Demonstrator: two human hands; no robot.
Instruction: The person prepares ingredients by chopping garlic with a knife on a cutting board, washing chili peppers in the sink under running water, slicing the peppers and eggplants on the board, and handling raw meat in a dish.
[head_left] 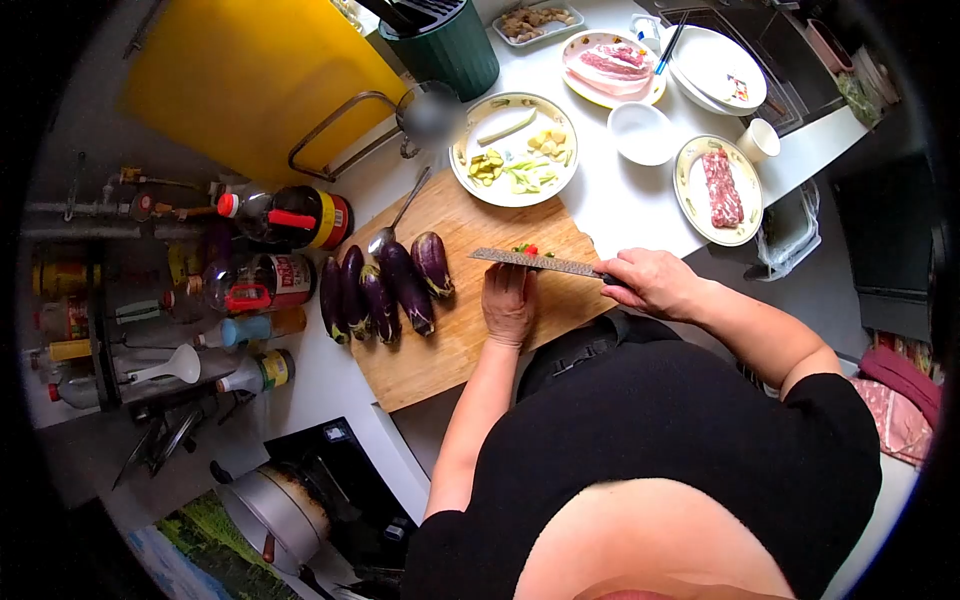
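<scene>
My right hand is closed round the handle of a kitchen knife. Its blade points left over the wooden cutting board. Just behind the blade, my left hand presses down with fingers together; the blade hides the fingertips and whatever is under them. Small red and green cut pieces, perhaps pepper, lie on the blade's far side. Several purple eggplants rest side by side on the left of the board. A metal spoon lies at their far end.
Beyond the board stands a plate of cut vegetables. Farther right are a white bowl, a plate of sliced meat, another meat plate and a paper cup. Sauce bottles line the left; a pot stands lower left.
</scene>
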